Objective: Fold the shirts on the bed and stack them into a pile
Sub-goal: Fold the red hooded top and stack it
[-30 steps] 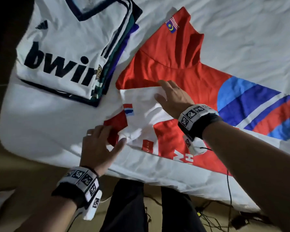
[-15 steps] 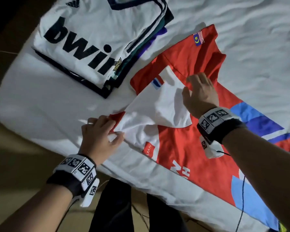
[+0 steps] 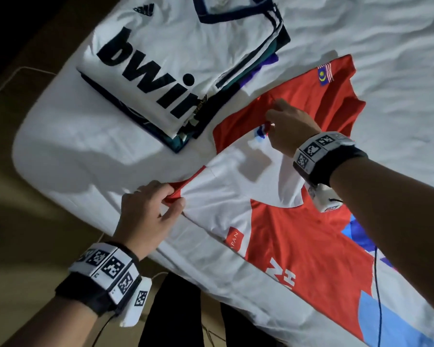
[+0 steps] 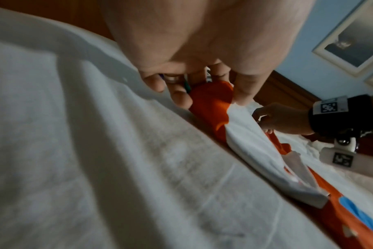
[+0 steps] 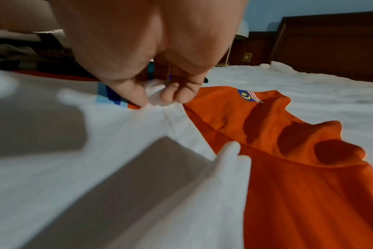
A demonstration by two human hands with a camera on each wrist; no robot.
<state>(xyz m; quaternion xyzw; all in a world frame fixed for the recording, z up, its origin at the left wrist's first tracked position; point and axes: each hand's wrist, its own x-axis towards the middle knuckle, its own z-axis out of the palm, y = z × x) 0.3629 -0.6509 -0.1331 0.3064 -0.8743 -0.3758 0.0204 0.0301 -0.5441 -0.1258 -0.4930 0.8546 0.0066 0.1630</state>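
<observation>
Both hands pinch the red and white jersey (image 3: 298,236) to fold its sleeve inward.

The left hand (image 3: 145,209) pinches the red sleeve hem; the right hand (image 3: 290,126) pinches the white fold corner, beyond the left grip. The jersey lies flat on the white bed sheet (image 3: 386,33). If either pinch slips, I think the thin cloth falls open again and wrinkles. The folded pile (image 3: 176,78), with the bwin shirt on top, sits just beside the right grip and may be pushed.

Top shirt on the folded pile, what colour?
White shirt with black lettering and dark navy collar trim; clearest in the head view.
</observation>
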